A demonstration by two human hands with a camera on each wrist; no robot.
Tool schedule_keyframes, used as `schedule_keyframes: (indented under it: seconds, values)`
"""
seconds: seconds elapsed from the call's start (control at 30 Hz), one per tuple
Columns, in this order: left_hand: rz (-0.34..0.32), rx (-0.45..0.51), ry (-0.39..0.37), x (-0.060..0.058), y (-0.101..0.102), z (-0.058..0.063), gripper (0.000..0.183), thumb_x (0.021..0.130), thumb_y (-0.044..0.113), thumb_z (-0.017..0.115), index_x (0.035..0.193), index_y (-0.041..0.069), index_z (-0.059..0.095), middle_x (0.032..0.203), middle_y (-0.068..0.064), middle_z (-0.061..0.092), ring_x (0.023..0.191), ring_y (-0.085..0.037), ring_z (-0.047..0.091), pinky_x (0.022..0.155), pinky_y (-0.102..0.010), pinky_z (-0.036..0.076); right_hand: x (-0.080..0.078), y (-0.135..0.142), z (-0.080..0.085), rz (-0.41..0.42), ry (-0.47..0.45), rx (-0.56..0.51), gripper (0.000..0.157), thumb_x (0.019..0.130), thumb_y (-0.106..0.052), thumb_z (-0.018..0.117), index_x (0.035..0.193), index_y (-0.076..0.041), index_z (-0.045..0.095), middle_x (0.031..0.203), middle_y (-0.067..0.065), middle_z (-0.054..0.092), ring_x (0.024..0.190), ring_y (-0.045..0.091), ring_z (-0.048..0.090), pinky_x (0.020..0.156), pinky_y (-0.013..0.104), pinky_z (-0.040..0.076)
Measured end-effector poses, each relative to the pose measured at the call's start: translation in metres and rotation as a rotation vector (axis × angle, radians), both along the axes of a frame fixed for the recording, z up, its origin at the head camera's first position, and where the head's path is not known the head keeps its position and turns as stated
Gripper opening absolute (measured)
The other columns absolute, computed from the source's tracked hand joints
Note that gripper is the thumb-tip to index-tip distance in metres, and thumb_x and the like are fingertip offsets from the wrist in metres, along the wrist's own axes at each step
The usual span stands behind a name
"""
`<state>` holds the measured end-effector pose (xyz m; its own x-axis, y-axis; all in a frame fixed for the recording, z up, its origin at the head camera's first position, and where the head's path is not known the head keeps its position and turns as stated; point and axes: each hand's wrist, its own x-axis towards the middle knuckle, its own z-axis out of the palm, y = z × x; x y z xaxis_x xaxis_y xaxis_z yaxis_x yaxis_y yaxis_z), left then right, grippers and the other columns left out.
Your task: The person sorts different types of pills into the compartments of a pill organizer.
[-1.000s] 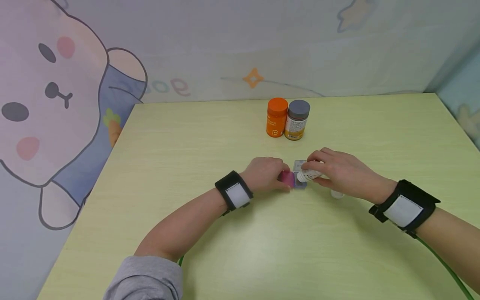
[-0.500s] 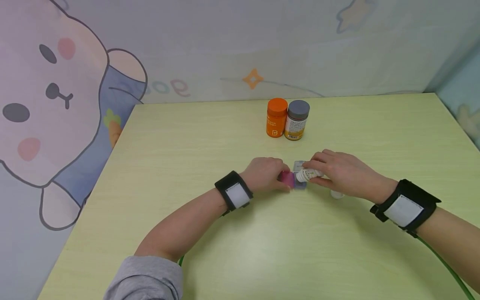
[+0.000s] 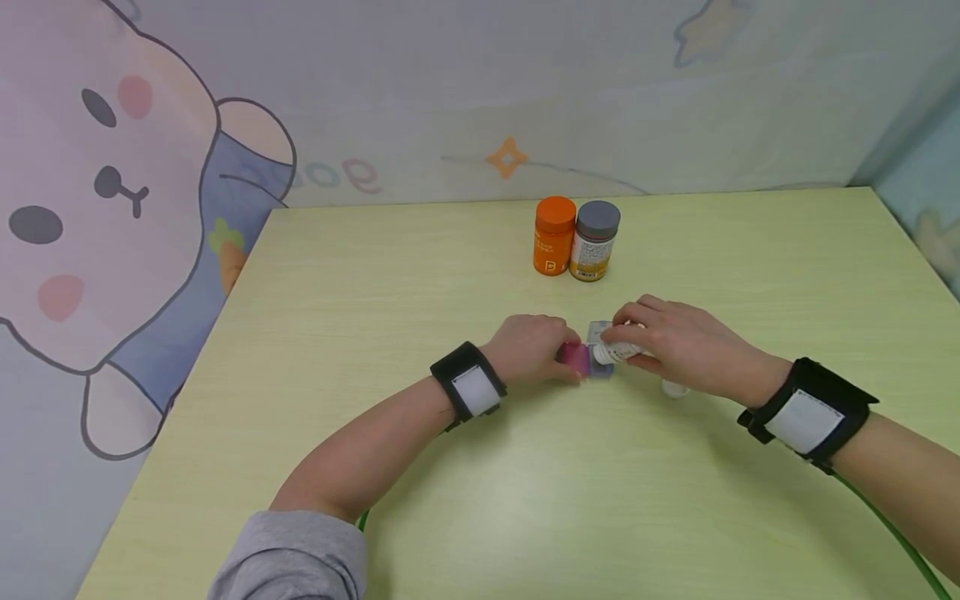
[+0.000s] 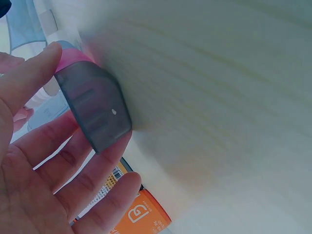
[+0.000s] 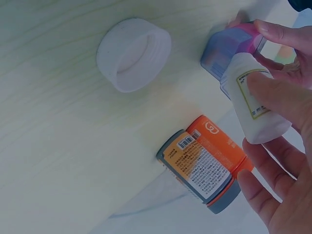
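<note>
Near the middle of the table, my left hand (image 3: 525,348) holds a small pill box (image 3: 574,358) between thumb and fingers. It has pink, bluish and dark grey see-through sections; a tiny white spot shows on the grey part (image 4: 95,102) in the left wrist view. A clear lid (image 3: 599,327) stands up from its bluish section. My right hand (image 3: 678,342) grips a white pill bottle (image 5: 265,127), uncapped and tipped with its mouth over that bluish section. The bottle's mouth is turned away in the right wrist view. Below the right hand, a white cap (image 5: 109,56) lies on the table.
Behind the hands stand an orange bottle (image 3: 552,242) and a grey-lidded bottle (image 3: 592,246), side by side. The pale wooden table (image 3: 480,500) meets a printed cloth backdrop (image 3: 420,100) at its far edge. A green cable (image 3: 892,529) trails from the right wristband.
My right hand rocks the tipped bottle slightly, its mouth staying over the pill box. My left hand and the box hold still.
</note>
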<state>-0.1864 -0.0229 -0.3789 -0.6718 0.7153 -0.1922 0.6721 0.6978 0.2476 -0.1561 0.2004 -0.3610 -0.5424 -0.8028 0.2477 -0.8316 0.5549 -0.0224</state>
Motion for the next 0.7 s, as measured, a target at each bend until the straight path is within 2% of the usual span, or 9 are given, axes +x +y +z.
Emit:
schedule_keyframes:
  seconds: [0.33,0.7]
  values:
    - [-0.001,0.019,-0.011,-0.0014,-0.0008,-0.0013,0.054,0.078,0.049,0.063,0.119,0.015,0.058,0.087,0.007,0.052,0.076,-0.008,0.047,0.062,-0.016,0.036,0.0012,-0.0052,0.0048,0.025,0.003,0.019,0.041,0.064,-0.006,0.078,0.100,-0.015,0.062,0.102,0.004,0.056,0.096,0.021,0.049,0.079,0.034,0.044]
    - [-0.010,0.013,-0.001,-0.0010,-0.0014,-0.0010,0.054,0.079,0.050,0.063,0.119,0.015,0.058,0.085,0.007,0.052,0.075,-0.008,0.047,0.062,-0.017,0.036,0.0017,-0.0067,0.0032,0.028,-0.010,0.022,0.040,0.064,-0.005,0.077,0.100,-0.015,0.061,0.103,0.005,0.056,0.098,0.022,0.048,0.080,0.036,0.044]
